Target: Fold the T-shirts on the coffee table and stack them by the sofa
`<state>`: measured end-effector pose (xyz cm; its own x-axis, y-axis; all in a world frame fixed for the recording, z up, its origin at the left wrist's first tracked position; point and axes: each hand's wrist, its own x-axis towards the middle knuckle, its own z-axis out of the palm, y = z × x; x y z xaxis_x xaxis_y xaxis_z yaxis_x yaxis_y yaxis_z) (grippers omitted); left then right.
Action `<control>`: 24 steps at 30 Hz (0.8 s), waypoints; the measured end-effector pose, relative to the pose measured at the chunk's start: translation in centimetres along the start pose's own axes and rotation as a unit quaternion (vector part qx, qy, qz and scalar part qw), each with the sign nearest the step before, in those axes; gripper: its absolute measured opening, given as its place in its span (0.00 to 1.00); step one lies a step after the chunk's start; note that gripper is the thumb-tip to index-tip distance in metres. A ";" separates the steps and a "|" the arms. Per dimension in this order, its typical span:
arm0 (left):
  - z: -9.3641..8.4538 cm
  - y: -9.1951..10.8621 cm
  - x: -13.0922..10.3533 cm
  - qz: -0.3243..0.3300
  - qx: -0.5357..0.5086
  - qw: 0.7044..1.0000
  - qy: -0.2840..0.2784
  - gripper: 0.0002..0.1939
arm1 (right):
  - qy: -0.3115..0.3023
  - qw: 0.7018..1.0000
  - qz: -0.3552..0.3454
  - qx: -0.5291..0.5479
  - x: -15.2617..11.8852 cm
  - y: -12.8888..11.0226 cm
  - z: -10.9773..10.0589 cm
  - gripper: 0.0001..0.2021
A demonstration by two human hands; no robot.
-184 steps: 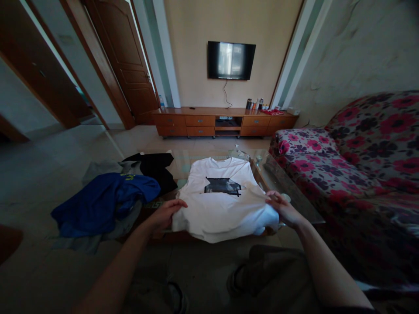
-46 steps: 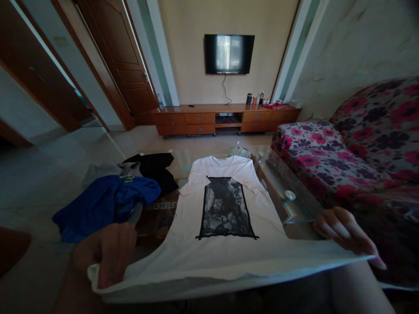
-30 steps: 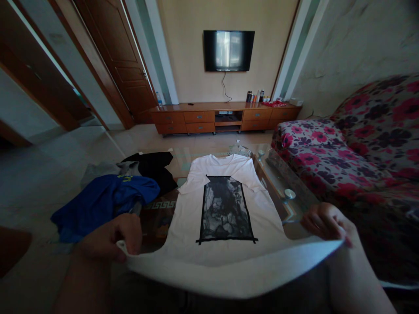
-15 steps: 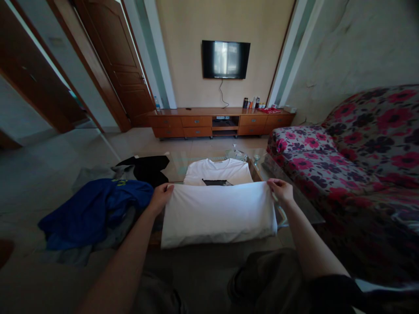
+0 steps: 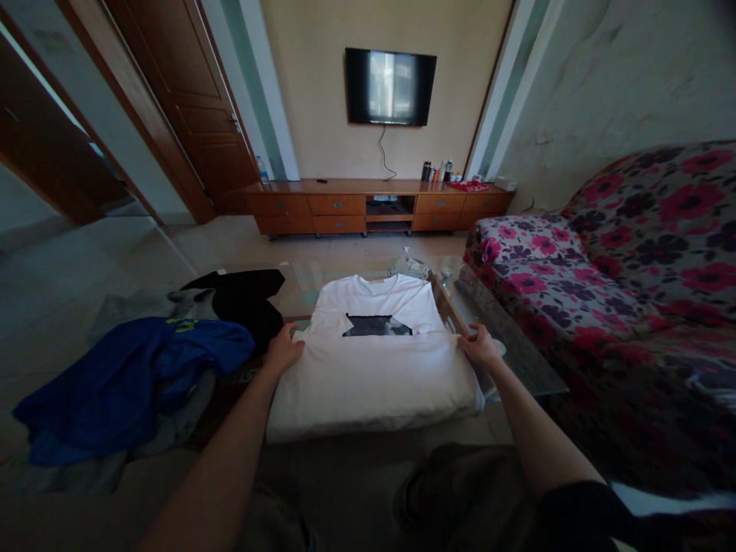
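Note:
A white T-shirt [image 5: 373, 383] lies on the glass table, its neckline toward the far side and a dark printed patch [image 5: 376, 326] on its front. The nearer part is folded upward, and the fold's edge runs just below the print. At the left side of that edge, my left hand [image 5: 283, 349] is closed on the fabric. My right hand [image 5: 481, 347] pinches the opposite side, with one finger lifted a little. Both hands rest low, close to the tabletop.
A blue garment [image 5: 138, 376] is heaped with grey and black clothing [image 5: 247, 295] on the left. The glass table [image 5: 517, 345] extends right toward a flowered sofa [image 5: 534, 268]. Beyond stands a wooden TV cabinet [image 5: 339, 205] under a wall-mounted television [image 5: 391, 86].
The T-shirt's raised edge has come down and lies flat, uncovering more of the dark print. Both hands have lowered with it, and the view has shifted slightly.

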<state>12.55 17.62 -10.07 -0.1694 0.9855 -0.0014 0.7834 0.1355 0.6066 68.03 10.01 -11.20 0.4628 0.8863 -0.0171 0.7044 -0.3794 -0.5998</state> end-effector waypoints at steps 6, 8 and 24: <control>-0.4 -1.0 -0.2 -0.051 0.083 0.994 -0.054 0.21 | -0.036 0.997 0.029 -0.054 -0.7 -0.4 -0.1 0.27; -0.7 -1.2 -0.6 -0.045 0.072 0.995 -0.050 0.19 | -0.044 0.997 0.032 -0.046 -1.0 -0.8 0.1 0.25; -1.9 -0.2 -2.1 0.105 -0.012 0.992 -0.066 0.28 | -0.036 0.995 -0.017 0.096 -1.9 -2.7 -0.1 0.18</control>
<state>11.59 15.33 -8.66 0.0768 0.9968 0.0231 0.7786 -0.0744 0.6231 65.32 9.31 -9.44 0.3957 0.9172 -0.0467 0.6004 -0.2969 -0.7425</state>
